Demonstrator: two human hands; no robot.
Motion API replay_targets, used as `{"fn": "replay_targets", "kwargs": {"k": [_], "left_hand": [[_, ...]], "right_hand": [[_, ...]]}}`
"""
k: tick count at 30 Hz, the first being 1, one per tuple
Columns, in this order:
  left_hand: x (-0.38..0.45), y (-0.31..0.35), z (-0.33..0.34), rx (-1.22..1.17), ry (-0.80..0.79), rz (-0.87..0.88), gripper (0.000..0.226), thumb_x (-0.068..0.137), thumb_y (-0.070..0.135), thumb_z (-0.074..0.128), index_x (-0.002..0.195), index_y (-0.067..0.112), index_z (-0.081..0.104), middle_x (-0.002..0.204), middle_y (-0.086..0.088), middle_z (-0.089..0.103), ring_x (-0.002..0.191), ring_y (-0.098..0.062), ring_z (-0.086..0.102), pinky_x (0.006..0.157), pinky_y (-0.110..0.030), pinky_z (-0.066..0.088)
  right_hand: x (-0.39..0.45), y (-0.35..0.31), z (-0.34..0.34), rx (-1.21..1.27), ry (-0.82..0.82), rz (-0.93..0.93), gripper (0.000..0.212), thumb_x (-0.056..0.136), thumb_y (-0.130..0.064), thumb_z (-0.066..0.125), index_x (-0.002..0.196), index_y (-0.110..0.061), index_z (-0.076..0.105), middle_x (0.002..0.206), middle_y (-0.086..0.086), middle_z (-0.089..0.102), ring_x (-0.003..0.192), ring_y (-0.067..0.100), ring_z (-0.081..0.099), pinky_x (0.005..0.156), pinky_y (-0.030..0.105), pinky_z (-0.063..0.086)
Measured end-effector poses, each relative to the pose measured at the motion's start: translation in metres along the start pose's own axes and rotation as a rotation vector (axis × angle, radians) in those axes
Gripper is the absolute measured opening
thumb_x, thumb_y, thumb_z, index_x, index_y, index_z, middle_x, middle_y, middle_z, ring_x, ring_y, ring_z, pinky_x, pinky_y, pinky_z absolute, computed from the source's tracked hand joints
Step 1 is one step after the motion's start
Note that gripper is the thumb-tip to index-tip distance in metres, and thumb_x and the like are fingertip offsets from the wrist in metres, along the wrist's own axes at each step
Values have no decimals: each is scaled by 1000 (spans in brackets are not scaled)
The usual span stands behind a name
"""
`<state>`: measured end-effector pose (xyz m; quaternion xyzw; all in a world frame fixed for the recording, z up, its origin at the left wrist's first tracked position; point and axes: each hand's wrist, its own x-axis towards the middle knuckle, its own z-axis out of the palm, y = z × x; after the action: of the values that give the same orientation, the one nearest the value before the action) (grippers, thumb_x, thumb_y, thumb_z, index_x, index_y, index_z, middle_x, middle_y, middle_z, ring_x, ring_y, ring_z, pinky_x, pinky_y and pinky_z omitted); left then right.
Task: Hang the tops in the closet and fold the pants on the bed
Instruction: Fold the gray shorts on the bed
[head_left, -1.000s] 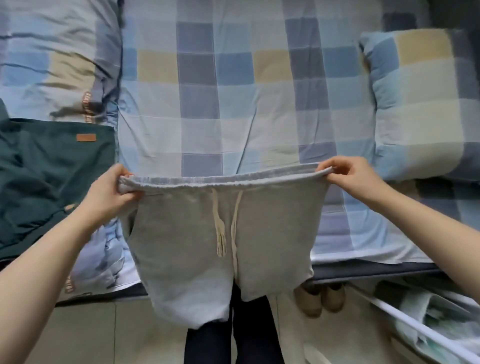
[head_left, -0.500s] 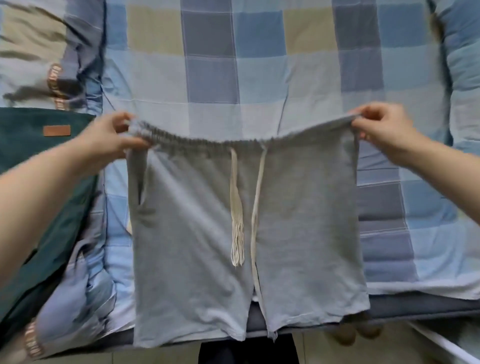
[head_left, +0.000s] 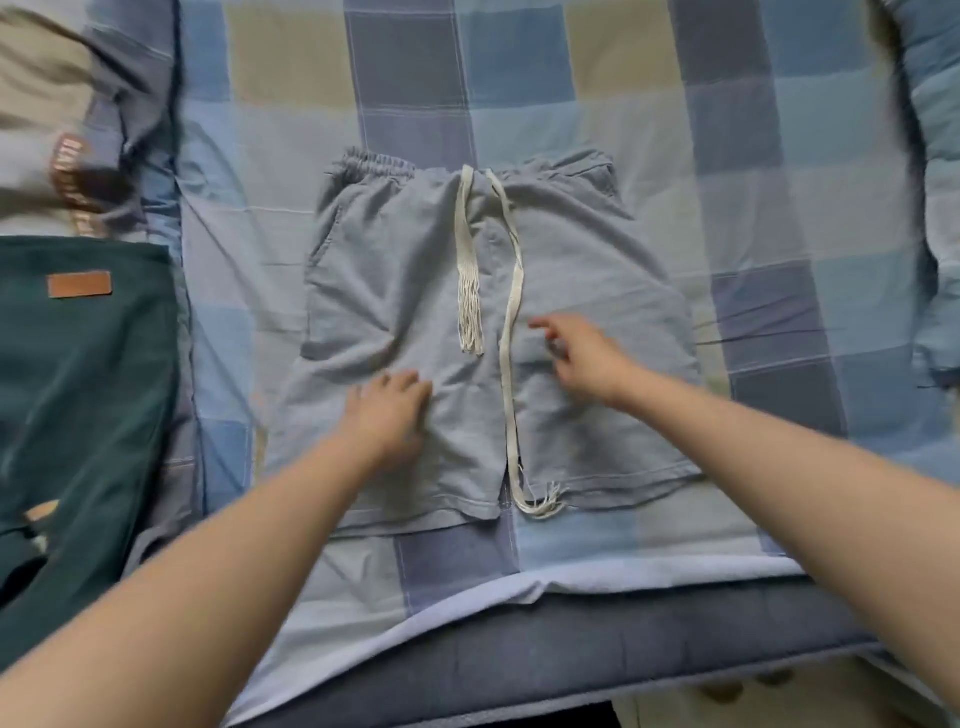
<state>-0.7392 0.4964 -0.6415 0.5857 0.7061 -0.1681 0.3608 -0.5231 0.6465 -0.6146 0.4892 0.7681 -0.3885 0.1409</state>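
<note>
Grey shorts (head_left: 587, 260) with two cream drawstrings lie spread flat on the checked bed sheet (head_left: 753, 171), waistband away from me. My left hand (head_left: 387, 410) rests palm down on the left leg of the shorts, fingers loosely apart. My right hand (head_left: 582, 353) hovers over or touches the right leg near the longer drawstring, fingers spread and blurred. Neither hand grips anything.
Dark green trousers (head_left: 78, 395) with a brown label lie at the left edge of the bed. A crumpled blue and beige garment with lettering (head_left: 67, 130) lies above them. A pillow (head_left: 940, 182) sits at the right. The mattress edge (head_left: 571, 644) runs along the bottom.
The shorts were held up by the waistband in both hands; now they lie flat on the bed. Both hands have let go and moved down onto the legs.
</note>
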Motion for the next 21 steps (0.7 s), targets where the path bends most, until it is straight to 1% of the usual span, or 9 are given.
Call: {"fn": "replay_targets", "kwargs": {"k": [2, 5, 8, 10, 14, 16, 18, 20, 21], "left_hand": [[-19, 13, 38, 48, -86, 6, 74, 90, 27, 51, 154, 27, 13, 162, 2, 8, 146, -29, 16, 114, -54, 21], [-45, 24, 80, 160, -11, -8, 82, 93, 19, 45, 154, 25, -10, 164, 1, -8, 148, -38, 4, 115, -57, 15], [-71, 29, 106, 233, 55, 83, 85, 95, 16, 43, 151, 32, -19, 163, -2, -12, 147, -42, -1, 115, -58, 10], [-79, 25, 115, 287, 72, 130, 83, 96, 16, 42, 151, 38, -17, 163, -4, -12, 147, -44, -1, 114, -59, 10], [-77, 16, 118, 409, -7, 95, 67, 99, 20, 36, 154, 32, -1, 163, -6, -13, 146, -45, -2, 113, -63, 6], [-70, 20, 109, 449, 108, 164, 56, 95, 19, 33, 150, 25, 32, 161, -11, 20, 140, -49, 25, 109, -66, 21], [-65, 27, 102, 499, 215, 233, 52, 84, 19, 32, 121, 18, 68, 137, -10, 57, 120, -44, 56, 97, -62, 44], [-58, 36, 108, 499, 331, 307, 44, 81, 18, 35, 101, 15, 74, 123, -8, 66, 109, -39, 64, 92, -56, 51], [-55, 39, 109, 466, 393, 330, 39, 81, 17, 38, 96, 15, 74, 120, -8, 67, 106, -37, 64, 92, -55, 51]], "right_hand": [[-8, -2, 22, -89, -132, -90, 74, 82, 7, 45, 146, -28, 33, 130, 12, 45, 111, 31, 53, 93, 37, 45], [-16, 4, 42, -231, -169, -175, 81, 82, 8, 44, 148, -34, 22, 120, 9, 43, 90, 30, 54, 71, 36, 42], [-36, 9, 62, -308, -60, -117, 52, 84, 2, 45, 131, -17, 34, 121, 12, 45, 103, 35, 54, 76, 40, 43], [-57, 18, 80, -453, -93, -102, 38, 85, -9, 49, 120, -13, 37, 123, 12, 43, 111, 34, 49, 81, 42, 45], [-87, 45, 108, -700, -138, -144, 43, 89, -16, 44, 131, -13, 34, 134, 13, 36, 119, 33, 41, 86, 41, 43], [-88, 53, 114, -722, -63, -161, 41, 92, -14, 39, 133, -14, 37, 133, 14, 40, 116, 34, 45, 83, 40, 43], [-86, 52, 117, -800, 29, -198, 37, 90, -15, 48, 127, -13, 50, 119, 16, 54, 101, 35, 56, 73, 38, 49], [-82, 48, 121, -773, 102, -213, 28, 84, -10, 55, 111, -9, 62, 98, 15, 62, 82, 34, 62, 59, 37, 52], [-79, 47, 121, -721, 75, -203, 27, 84, -7, 51, 109, -7, 61, 97, 15, 61, 81, 35, 62, 60, 38, 51]]}}
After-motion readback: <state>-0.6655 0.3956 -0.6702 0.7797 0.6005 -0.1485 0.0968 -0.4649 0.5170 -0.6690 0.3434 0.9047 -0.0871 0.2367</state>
